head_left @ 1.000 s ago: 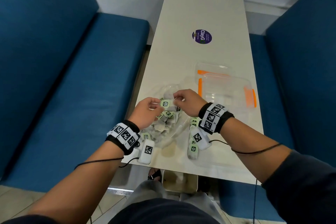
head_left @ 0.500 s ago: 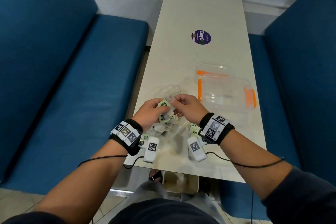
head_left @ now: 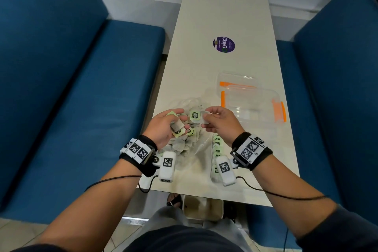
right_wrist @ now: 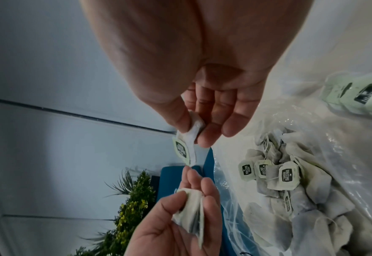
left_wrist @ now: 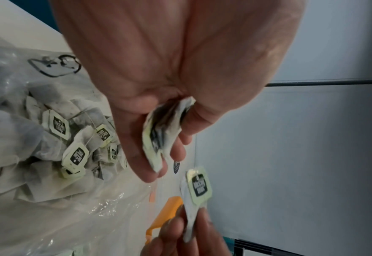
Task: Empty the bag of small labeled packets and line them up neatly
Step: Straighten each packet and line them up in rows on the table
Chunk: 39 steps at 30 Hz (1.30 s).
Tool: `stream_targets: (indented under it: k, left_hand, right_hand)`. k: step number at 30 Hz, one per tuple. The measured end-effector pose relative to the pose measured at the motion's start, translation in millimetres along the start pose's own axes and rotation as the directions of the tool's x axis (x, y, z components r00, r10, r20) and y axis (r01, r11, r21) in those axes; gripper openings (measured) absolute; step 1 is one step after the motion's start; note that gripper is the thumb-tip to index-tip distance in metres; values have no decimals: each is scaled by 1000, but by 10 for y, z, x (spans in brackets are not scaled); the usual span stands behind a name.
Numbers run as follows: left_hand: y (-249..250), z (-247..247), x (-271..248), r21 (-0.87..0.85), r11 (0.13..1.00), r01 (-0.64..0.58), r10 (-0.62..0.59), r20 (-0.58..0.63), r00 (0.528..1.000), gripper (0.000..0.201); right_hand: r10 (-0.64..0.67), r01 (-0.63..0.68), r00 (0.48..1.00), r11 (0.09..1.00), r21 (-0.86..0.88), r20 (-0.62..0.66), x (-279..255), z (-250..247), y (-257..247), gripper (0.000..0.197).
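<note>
**Separating two tea bags above the pile**

How to do it well, my judgement: the R hand [head_left: 219, 121] should pull its tea bag [head_left: 196, 116] slowly away toward 3 o'clock, so that any string between the two bags comes free w/o tearing the tag. I cannot tell if a string joins them. Then lay it label-up at the far end of the row of tea bags [head_left: 217, 145], which runs along the table [head_left: 225, 16] at about 5 o'clock from the pile, partly hidden under the R wrist. Keep the same direction as the others.

Hands: the L hand [head_left: 163, 127] is palm-up at about 9 o'clock of the pile, fingers curled around a second tea bag [left_wrist: 158, 136] w/ its tag hanging down. The R hand is at 3 o'clock, thumb and forefinger [right_wrist: 204, 136] pinched on the paper edge of its bag, other fingers loose. Both hands are lifted above the table, close but not touching.

Most bags lie in a heap [head_left: 184, 143] on the clear plastic bag [head_left: 201, 147], at the near end of the table. A clear container w/ orange clips [head_left: 253, 104] stands at 2 o'clock.
</note>
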<state>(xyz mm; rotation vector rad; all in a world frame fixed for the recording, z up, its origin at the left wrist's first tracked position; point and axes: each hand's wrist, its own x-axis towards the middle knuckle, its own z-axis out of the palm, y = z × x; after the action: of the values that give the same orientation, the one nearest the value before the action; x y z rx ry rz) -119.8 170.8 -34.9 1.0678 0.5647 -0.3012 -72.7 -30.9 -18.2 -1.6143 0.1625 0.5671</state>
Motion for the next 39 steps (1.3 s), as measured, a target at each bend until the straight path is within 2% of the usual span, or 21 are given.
stream_targets:
  k: [5, 10, 14, 16, 18, 22, 25, 28, 31, 34, 36, 39]
  left_hand:
    - [4, 61, -28, 37, 999, -15, 16, -19, 1000, 28]
    - [-13, 236, -95, 127, 991, -37, 26, 86, 996, 15]
    - [-4, 338, -117, 294, 933, -206, 158, 179, 971, 23]
    - [26, 385, -135, 311, 917, -251, 204, 175, 963, 12]
    - [66, 428, -147, 304, 915, -265, 222, 168, 960, 5]
    - [117, 482, -137, 357, 891, -282, 219, 207, 953, 24]
    - [161, 513, -136, 379, 870, -314, 228, 256, 939, 13]
    - [186, 558, -152, 408, 854, -321, 208, 297, 932, 12]
    - [184, 617, -181, 441, 842, -310, 180, 312, 933, 12]
    - [151, 706, -209, 436, 849, -298, 159, 328, 931, 12]
    - [117, 783, -212, 434, 857, -277, 133, 334, 933, 16]
    - [68, 877, -220, 413, 878, -242, 105, 327, 939, 22]
  right_hand:
    - [-22, 25, 998, 998, 63, -51, -36, -65, 53, 8]
    - [-12, 14, 1000, 980, 198, -9, -130, -23, 60, 12]
    - [-15, 13, 1000, 972, 236, 10, -207, 10, 53, 12]
    - [-25, 20, 999, 971, 239, 20, -238, 11, 51, 12]
    - [-52, 47, 998, 980, 194, 25, -272, -2, 39, 13]
    - [-125, 124, 991, 992, 39, 36, -333, -80, 25, 13]
    - [-208, 210, 977, 976, -61, 38, -359, -194, 21, 7]
    - [-296, 293, 955, 947, -128, -1, -398, -336, -23, 3]
    - [-368, 352, 924, 924, -147, -104, -419, -458, -108, 19]
    - [-391, 372, 917, 910, -183, -79, -463, -559, -191, 35]
    - [-378, 358, 924, 908, -216, -59, -478, -643, -197, 30]
    - [-375, 349, 925, 903, -249, -61, -485, -738, -157, 10]
